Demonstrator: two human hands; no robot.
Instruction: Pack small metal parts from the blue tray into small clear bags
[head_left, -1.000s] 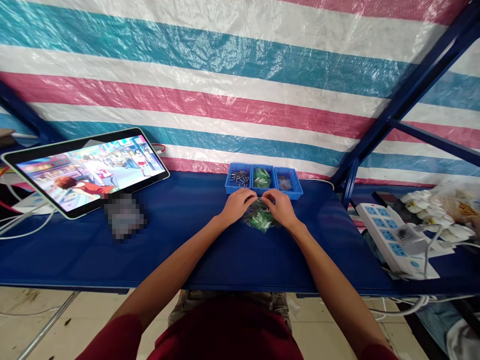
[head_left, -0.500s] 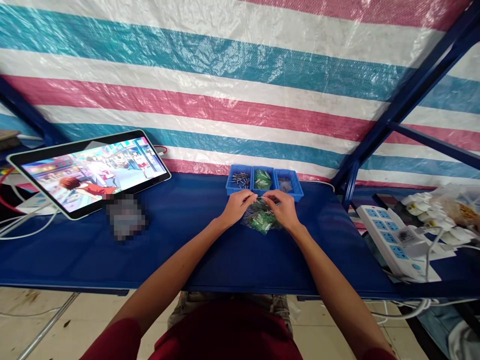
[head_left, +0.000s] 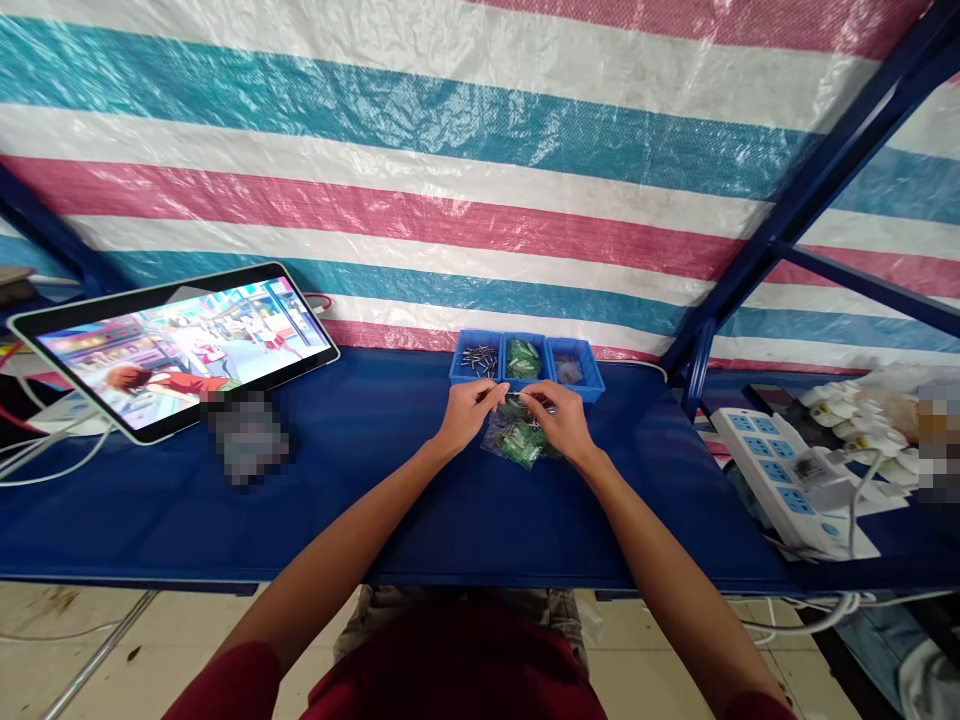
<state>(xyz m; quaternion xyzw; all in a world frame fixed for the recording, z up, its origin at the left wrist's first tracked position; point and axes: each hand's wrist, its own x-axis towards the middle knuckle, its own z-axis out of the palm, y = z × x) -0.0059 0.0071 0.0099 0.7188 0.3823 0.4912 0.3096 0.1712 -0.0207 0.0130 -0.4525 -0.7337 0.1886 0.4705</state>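
A clear plastic bag of small green parts (head_left: pixel 516 442) lies on the blue table (head_left: pixel 360 480) in front of me. My left hand (head_left: pixel 466 412) and my right hand (head_left: pixel 560 421) sit just above the bag, fingertips pinched and nearly meeting over a tiny piece too small to name. Behind my hands stand three joined blue bins (head_left: pixel 526 361): the left one holds metal pins, the middle one green parts, the right one small dark bits.
A tilted screen (head_left: pixel 176 342) showing a cartoon stands at the left, with cables beside it. A white power strip (head_left: pixel 787 475) and white plugs (head_left: pixel 847 410) lie on the right. A striped tarp hangs behind, and a blue metal frame (head_left: pixel 787 220) rises at the right.
My hands rose slightly from the bag and the fingertips drew together into a pinch above it. The view shifted a little.
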